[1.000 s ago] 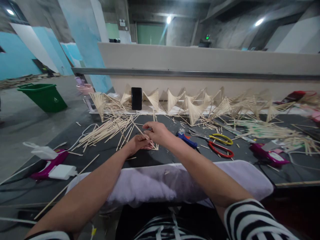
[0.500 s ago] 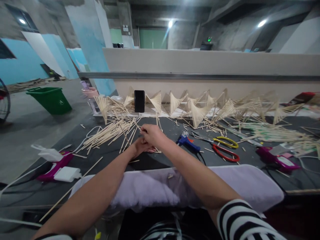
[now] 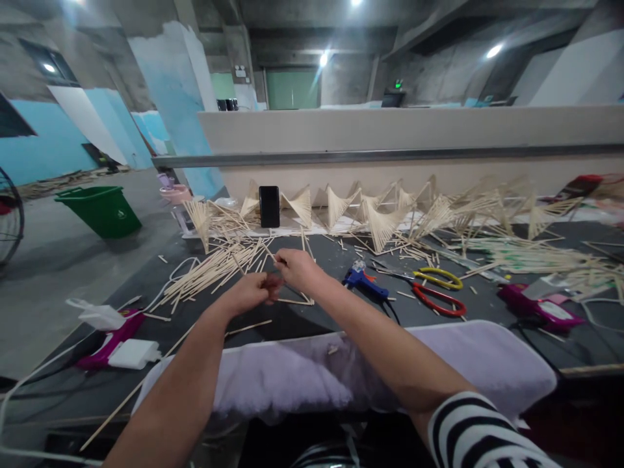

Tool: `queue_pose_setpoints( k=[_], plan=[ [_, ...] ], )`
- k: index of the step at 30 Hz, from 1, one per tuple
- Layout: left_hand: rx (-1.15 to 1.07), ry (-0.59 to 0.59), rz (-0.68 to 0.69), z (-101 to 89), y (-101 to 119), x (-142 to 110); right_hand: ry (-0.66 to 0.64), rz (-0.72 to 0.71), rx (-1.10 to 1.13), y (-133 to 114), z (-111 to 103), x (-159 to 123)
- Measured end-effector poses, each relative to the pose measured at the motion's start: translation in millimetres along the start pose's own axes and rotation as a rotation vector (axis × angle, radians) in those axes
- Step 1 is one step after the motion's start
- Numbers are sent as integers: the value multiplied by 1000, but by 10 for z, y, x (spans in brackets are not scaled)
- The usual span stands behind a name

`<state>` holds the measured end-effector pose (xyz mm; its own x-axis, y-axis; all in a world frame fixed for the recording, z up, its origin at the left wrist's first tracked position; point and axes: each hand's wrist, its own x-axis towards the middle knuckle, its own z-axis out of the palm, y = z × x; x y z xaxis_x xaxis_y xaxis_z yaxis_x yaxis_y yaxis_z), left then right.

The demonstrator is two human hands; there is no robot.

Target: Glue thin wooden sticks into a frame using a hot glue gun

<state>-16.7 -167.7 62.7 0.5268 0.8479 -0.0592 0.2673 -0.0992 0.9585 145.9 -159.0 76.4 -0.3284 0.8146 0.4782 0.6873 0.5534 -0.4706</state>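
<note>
My right hand [image 3: 296,268] is closed in a pinch on a thin wooden stick [image 3: 268,251], which slants up and left from the fingertips. Just left of it, my left hand [image 3: 256,290] has its fingers curled and slightly smeared; whether anything is in them is hidden. Beneath and beside both hands lie joined sticks, with a corner [image 3: 310,301] on the dark table showing by my right wrist. A heap of loose sticks [image 3: 207,270] spreads out to the left. A blue glue gun [image 3: 365,281] rests right of my right forearm.
Scissors [image 3: 440,299] with red and yellow handles lie at right. Twisted stick models [image 3: 383,224] line the back, near a black phone [image 3: 270,207]. Magenta power strips [image 3: 110,341] with white plugs and cables sit at left and right. A lilac cloth [image 3: 287,377] covers the front edge.
My left hand has drawn away from under my right hand, moving left. A stick lying near the front edge now shows more fully. The view has tilted slightly up.
</note>
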Motion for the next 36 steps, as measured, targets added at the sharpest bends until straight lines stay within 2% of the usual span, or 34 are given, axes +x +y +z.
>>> queue_pose_setpoints(
  k=[2, 3, 4, 7, 9, 12, 16, 21, 26, 32, 36],
  plan=[
    [102, -242, -100, -216, 130, -174, 11, -11, 14, -3, -6, -6],
    [92, -272, -133, -335, 175, -252, 11, -13, 17, -3, -8, -7],
    [66, -228, -125, -453, 203, -318, 10, -11, 17, -3, -9, -7],
    [-81, 214, 135, -731, 200, -402, 8, -16, 0, -6, -9, -4],
    [-143, 400, 266, -803, 165, -364, 4, -20, -18, -10, -5, -6],
    [-99, 534, 323, -742, 126, -232, -1, -34, -39, -13, 3, -15],
    [13, 600, 352, -552, 103, -70, 8, -59, -52, 0, 3, -33],
    [19, 666, 423, -397, 80, 37, 7, -72, -51, 9, 5, -51],
    [-2, 596, 418, -314, 83, 77, -1, -62, -43, -16, -4, -76],
    [-32, 544, 440, -317, 55, 110, 12, -76, -30, -10, -60, -87],
    [-130, 427, 392, -366, 21, 74, 10, -50, 15, 9, -78, -86]
  ],
)
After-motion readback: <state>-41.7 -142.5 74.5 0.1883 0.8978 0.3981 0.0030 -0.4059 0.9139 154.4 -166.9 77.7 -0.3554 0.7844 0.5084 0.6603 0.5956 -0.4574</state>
